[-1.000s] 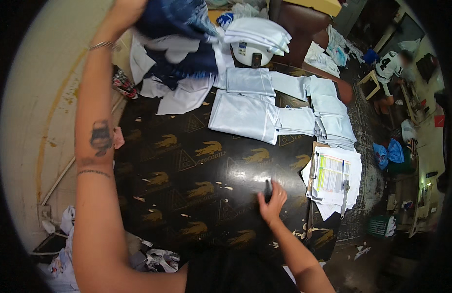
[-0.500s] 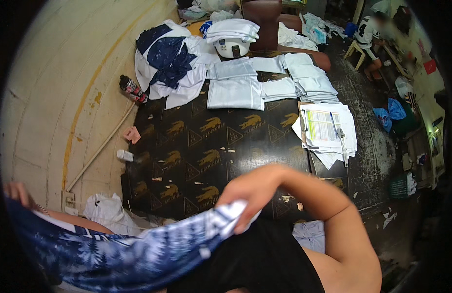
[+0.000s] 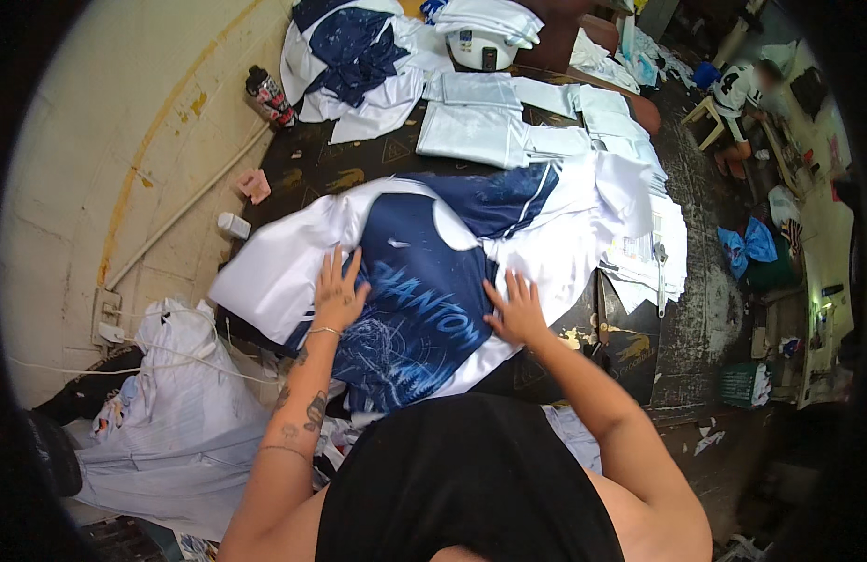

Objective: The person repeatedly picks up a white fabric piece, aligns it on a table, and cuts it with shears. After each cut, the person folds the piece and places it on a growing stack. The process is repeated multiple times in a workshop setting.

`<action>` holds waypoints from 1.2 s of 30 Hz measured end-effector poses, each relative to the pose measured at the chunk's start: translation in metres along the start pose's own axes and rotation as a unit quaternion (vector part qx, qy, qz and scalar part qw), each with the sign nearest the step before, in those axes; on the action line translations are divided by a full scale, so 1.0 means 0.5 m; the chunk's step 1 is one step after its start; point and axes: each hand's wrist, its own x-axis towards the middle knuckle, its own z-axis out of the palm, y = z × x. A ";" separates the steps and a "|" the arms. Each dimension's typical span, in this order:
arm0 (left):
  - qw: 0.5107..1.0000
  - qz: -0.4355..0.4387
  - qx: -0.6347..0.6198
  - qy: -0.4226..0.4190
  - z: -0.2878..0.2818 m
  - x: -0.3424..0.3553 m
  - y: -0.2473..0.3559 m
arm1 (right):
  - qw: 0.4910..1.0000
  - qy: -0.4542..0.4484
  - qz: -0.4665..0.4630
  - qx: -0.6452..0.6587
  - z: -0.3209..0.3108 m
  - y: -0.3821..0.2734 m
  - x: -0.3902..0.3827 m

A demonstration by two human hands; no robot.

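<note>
Navy and white jersey (image 3: 424, 281) spread flat at table's (image 3: 705, 300) near edge, left hand (image 3: 338, 292) and right hand (image 3: 516, 309) pressed on it, fingers splayed wide, holding nothing, folded white garments (image 3: 476, 131) along far edge.

A dark bench (image 3: 639, 351) patterned with gold figures carries a spread navy-and-white jersey (image 3: 424, 281), folded pale blue garments (image 3: 476, 131), a stack of white fabric pieces (image 3: 639, 234), and a heaped navy-and-white pile (image 3: 354, 56) at its far end.
</note>
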 end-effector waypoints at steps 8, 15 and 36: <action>0.897 -0.316 -0.005 -0.308 0.005 -0.217 -0.103 | 0.856 -0.229 0.182 0.426 0.012 0.023 -0.381; 0.954 -0.059 -0.036 -0.293 0.081 -0.078 0.170 | 0.978 -0.199 -0.041 0.039 0.046 0.011 -0.165; 0.946 -0.266 -0.038 -0.183 0.073 -0.208 -0.078 | 0.976 -0.101 0.151 0.122 0.079 -0.207 -0.424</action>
